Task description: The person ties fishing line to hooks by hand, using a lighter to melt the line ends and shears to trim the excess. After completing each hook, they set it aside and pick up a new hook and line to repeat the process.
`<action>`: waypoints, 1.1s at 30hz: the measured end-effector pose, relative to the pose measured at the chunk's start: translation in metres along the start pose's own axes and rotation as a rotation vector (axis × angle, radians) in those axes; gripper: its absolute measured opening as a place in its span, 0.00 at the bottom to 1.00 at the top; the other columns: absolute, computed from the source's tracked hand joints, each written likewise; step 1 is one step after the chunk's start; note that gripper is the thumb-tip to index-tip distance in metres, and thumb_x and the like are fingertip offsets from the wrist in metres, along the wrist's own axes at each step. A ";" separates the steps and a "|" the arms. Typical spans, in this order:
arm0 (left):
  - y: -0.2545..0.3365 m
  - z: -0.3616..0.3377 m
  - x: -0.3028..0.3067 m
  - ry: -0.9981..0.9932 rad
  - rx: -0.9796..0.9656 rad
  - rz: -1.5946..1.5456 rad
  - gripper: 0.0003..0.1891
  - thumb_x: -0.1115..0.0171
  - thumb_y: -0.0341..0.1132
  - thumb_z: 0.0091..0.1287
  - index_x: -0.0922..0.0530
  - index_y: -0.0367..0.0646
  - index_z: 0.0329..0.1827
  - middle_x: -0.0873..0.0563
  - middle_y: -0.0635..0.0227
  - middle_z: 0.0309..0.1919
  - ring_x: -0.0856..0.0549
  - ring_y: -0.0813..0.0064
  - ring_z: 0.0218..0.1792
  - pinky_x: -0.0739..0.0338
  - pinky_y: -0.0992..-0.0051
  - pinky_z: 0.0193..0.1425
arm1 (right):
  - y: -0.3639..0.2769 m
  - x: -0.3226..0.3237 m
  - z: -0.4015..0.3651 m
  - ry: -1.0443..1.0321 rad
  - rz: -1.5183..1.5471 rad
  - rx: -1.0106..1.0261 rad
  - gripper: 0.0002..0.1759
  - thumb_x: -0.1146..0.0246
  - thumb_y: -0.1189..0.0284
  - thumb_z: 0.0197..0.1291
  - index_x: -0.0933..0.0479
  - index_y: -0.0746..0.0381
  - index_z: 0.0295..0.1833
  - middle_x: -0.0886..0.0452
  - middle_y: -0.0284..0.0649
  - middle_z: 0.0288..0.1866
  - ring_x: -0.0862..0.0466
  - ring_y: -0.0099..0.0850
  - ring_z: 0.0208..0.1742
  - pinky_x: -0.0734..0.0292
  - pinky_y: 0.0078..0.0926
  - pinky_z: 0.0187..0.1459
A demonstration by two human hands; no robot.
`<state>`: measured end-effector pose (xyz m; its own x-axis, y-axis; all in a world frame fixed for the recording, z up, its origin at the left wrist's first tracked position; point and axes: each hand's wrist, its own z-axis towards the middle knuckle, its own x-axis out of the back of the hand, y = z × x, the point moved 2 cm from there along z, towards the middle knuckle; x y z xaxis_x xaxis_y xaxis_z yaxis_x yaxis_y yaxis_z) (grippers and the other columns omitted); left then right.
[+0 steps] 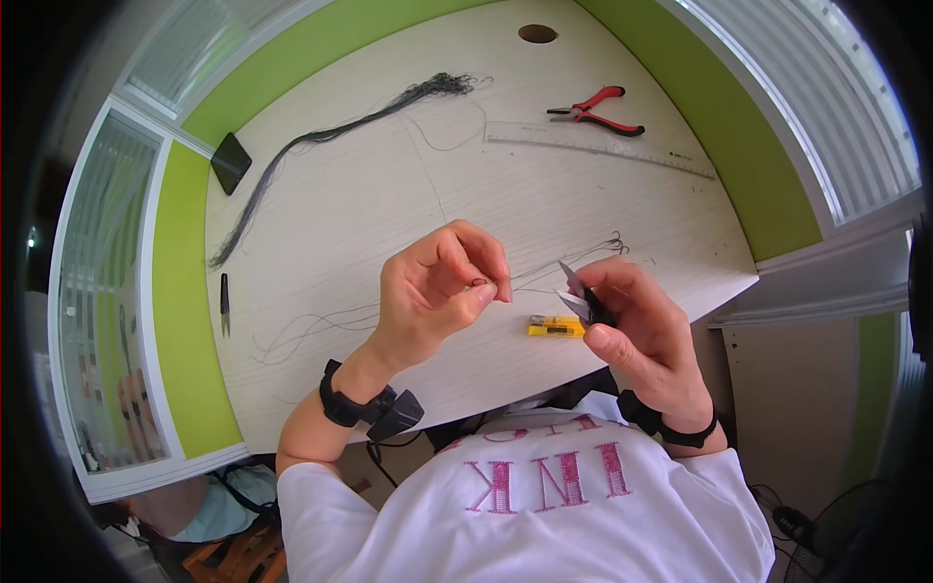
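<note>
My left hand [439,282] is closed in a pinch on a small dark fishing hook [478,283], mostly hidden by the fingertips. A thin line runs from the pinch toward the right. Just to the right, my right hand [646,321] grips a pair of small thread snips [583,299], blades apart and pointing at the left hand. A yellow packet [554,325] lies on the table below the blades. Beyond the right fingers, several fishing hooks [617,243] lie bunched on the table, with thin lines [326,321] stretching left behind my left hand.
A long bundle of dark line [355,126] crosses the back left of the white table [321,214]. Red-handled pliers [598,115] and a clear ruler [603,149] lie at the back right. A black phone-like object [231,163] and slim dark tool [225,303] sit by the left edge.
</note>
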<state>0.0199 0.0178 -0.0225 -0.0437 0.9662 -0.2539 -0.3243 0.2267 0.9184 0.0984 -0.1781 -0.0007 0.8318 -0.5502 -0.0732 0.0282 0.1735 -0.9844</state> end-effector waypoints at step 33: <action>0.002 0.003 -0.005 -0.011 -0.074 0.042 0.07 0.40 0.13 0.55 0.23 0.34 0.31 0.20 0.57 0.40 0.17 0.69 0.43 0.20 0.71 0.50 | 0.013 -0.022 0.006 0.011 0.263 -0.376 0.13 0.43 0.66 0.67 0.30 0.65 0.47 0.28 0.29 0.32 0.35 0.14 0.30 0.40 0.13 0.30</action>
<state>0.0219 0.0140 -0.0182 -0.0486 0.9760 -0.2124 -0.3918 0.1770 0.9029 0.0834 -0.1590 -0.0111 0.7779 -0.5363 -0.3276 -0.3875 0.0010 -0.9219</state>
